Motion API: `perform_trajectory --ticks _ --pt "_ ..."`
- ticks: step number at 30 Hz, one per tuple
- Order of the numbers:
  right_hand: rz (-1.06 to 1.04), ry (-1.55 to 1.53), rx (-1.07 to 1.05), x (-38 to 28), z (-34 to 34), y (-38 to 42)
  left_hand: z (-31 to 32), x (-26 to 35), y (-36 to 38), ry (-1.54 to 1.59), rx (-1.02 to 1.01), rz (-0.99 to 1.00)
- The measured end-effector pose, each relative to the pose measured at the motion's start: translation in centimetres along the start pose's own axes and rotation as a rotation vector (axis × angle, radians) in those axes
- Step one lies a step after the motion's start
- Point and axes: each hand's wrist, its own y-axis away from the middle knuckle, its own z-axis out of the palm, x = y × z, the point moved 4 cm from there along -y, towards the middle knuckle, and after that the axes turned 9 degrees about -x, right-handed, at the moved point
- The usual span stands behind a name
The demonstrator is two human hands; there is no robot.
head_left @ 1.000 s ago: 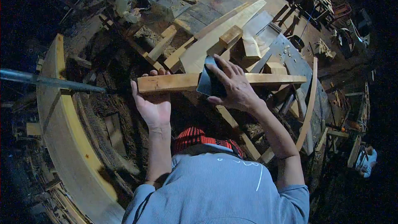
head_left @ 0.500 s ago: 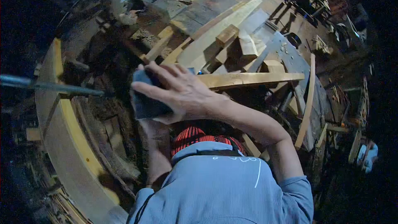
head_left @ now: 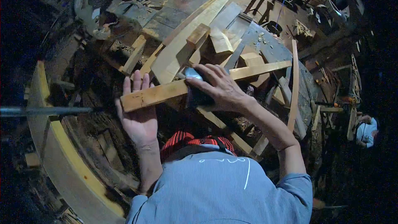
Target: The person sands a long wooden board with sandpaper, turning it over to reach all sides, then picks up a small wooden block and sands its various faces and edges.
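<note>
A long, slightly curved wooden piece (head_left: 159, 94) lies across in front of me, its near-left end resting on the palm of my left hand (head_left: 140, 118). The fingers of that hand stretch upward behind the wood, with the thumb at its end. Around the middle of the piece, my right hand (head_left: 222, 87) is wrapped over a dark sheet (head_left: 199, 98) that looks like sandpaper or cloth, folded over the wood. A small pale-blue patch of it shines beside the fingers. The sheet's underside is hidden.
Cut wooden blocks (head_left: 198, 36) and boards (head_left: 174, 56) lie on a workbench ahead. A large curved plank (head_left: 70, 157) stands at the left, near a metal rod (head_left: 49, 110). A round saw-like blade (head_left: 94, 0) is at the upper left. Another person (head_left: 367, 130) is far right.
My right hand, with the dark sheet, has moved right along the wood from its left end. My left palm and the wood's left end now show. The view has shifted slightly.
</note>
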Motion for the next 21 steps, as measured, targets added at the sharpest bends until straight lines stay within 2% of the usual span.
perform_trajectory --ticks 4,6,8,14,16,17,18,19,20,21 --pt "-0.118 0.024 0.15 -3.3 -1.0 -2.2 1.5 0.0 -0.1 -0.116 -0.165 0.054" --pt "-0.101 0.01 0.169 -3.2 -0.6 -2.5 1.5 0.6 0.1 -0.375 -0.001 0.086" --pt "-0.099 -0.004 0.185 -2.4 -0.3 -1.8 0.6 1.0 0.2 -0.364 0.018 0.1" --pt "0.094 0.025 0.007 4.7 -1.1 4.9 -0.3 2.2 0.0 -0.42 0.188 0.151" --pt "0.241 0.026 -0.031 8.0 -0.9 8.1 -0.7 3.7 -0.1 -0.41 0.192 0.178" --pt "0.251 0.001 -0.029 10.4 -0.3 10.0 -0.9 4.4 -0.1 -0.395 0.194 0.201" --pt "0.416 0.03 -0.123 12.9 0.9 12.1 -0.8 5.0 -0.1 -0.4 0.195 0.202" --pt "0.437 0.11 -0.123 15.0 1.9 14.3 -0.7 5.6 0.0 -0.424 0.256 0.228" --pt "0.418 0.064 -0.115 15.1 1.3 15.0 -0.8 6.1 0.0 -0.448 0.316 0.253" --pt "0.412 0.064 -0.097 15.2 1.4 15.0 -1.2 6.3 0.0 -0.421 0.277 0.247"
